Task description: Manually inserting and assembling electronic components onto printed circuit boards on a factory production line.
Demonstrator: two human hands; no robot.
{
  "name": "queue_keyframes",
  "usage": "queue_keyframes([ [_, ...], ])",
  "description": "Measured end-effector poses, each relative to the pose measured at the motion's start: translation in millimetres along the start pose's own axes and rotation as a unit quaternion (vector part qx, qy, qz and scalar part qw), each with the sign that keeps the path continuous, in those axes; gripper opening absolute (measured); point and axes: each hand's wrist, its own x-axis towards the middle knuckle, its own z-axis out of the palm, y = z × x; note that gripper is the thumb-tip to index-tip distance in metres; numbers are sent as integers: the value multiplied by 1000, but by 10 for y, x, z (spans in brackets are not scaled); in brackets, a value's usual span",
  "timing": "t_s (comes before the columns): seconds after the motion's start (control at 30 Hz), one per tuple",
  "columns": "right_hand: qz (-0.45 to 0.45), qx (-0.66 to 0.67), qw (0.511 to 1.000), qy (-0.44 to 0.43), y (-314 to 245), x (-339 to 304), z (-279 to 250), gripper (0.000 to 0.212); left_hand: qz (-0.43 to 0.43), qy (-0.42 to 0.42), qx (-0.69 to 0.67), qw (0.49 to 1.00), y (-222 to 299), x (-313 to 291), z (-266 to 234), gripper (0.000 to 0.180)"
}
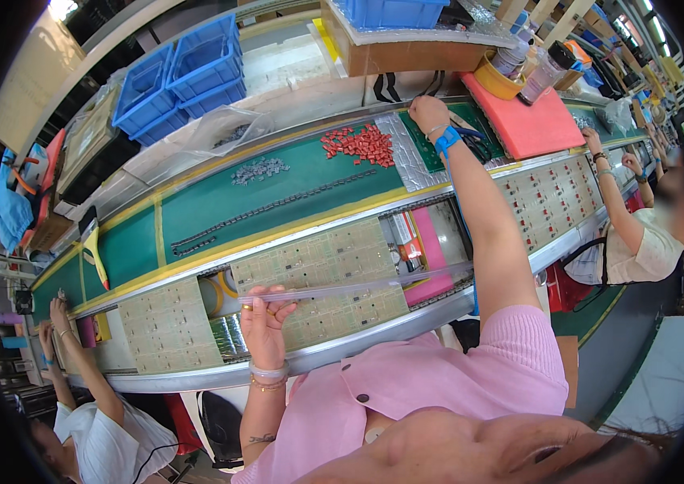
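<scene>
The left hand [268, 321] pinches a clear plastic tube [358, 285] above a circuit board [318, 260] (whether the right hand [429, 114] grips anything cannot be told); slackened fingers could drop it.

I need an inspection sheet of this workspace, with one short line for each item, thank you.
Surface: green worktop, marked with yellow tape.
Job's things: clear plastic strip above circuit boards; red parts and greyish parts in loose piles.
Clutter: dark-handled tool near right hand; red foam block carrying bottles.
Hands: left hand holds the strip's left end; right hand extends across the worktop, its grip unclear.
Cables: apparent blue cord by the right forearm.
Surroundings: blue bins behind; co-workers on both sides.
</scene>
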Motion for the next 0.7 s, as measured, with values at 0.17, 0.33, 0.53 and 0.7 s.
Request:
queue_keyframes([
  [0.17,-60,-33,998,14,-100,-88,-233,12,26,-7,-3,1000,64,37,3,23],
  [0.33,-100,210,973,3,-394,-554,-1090,10,34,-33,-5,999,147,45,-90,26],
  [0.53,-167,463,856,-157,-1004,-1547,-1721,13,-30,-125,58,990,5,115,145,27],
  [0.7,-192,557,789,-176,-1460,-2079,-1787,13,-76,-206,44,975,-122,136,518,28],
])
